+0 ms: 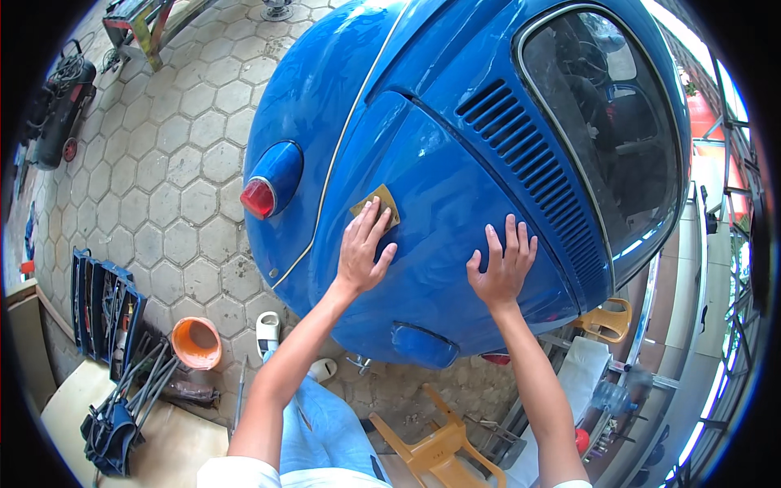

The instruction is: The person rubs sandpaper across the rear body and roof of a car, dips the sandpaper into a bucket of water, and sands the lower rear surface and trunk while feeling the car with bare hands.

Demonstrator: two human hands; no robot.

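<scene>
A rounded blue car (pixel 443 228) fills the middle, with its slatted rear lid in front of me. My left hand (pixel 364 250) holds a brown square of sandpaper (pixel 394 213) pressed to the lid's left side under its fingers, thumb apart. My right hand (pixel 504 270) is open, its fingers spread at the lid's right part below the black vent slots (pixel 533 154). It holds nothing. Left of the sandpaper, a pale trim strip (pixel 335 154) runs along the seam with the fender, which carries a red tail light (pixel 258 198).
An orange bucket (pixel 196 342) and an opened blue toolbox (pixel 106 305) stand on the hexagonal paving at left. A yellow-orange plastic chair (pixel 439 446) is near my legs, another (pixel 608 319) by the car's right side. An air compressor (pixel 69 114) stands far left.
</scene>
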